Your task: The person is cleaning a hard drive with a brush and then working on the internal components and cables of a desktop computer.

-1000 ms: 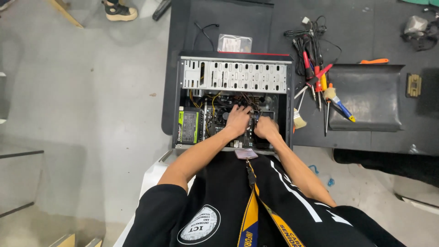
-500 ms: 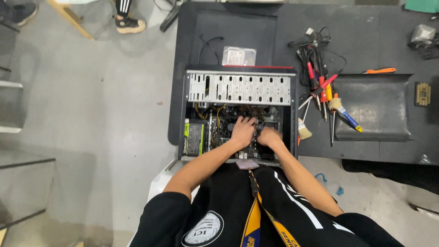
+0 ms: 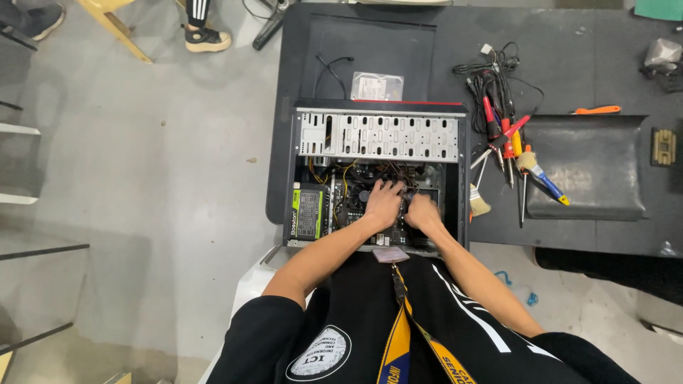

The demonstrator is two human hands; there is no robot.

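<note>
An open desktop computer case [image 3: 306, 142] lies on its side on a black table, its drive cage [image 3: 388, 135] at the far side and a power supply [image 3: 307, 212] at the near left. Both my hands reach into it over the motherboard. My left hand [image 3: 384, 201] rests with fingers spread on the board among the cables. My right hand [image 3: 422, 210] lies right beside it, fingers curled down onto a part I cannot make out. Whether either hand grips anything is hidden.
A hard drive [image 3: 377, 86] lies behind the case. Several screwdrivers and cables [image 3: 498, 121], two brushes [image 3: 478, 201] and a black mat [image 3: 587, 167] lie to the right. Another person's shoe [image 3: 206, 37] is on the grey floor at the far left.
The camera view has drifted, so the case sits slightly lower and more to the right in the frame. Both hands stay in the same spot over the motherboard.
</note>
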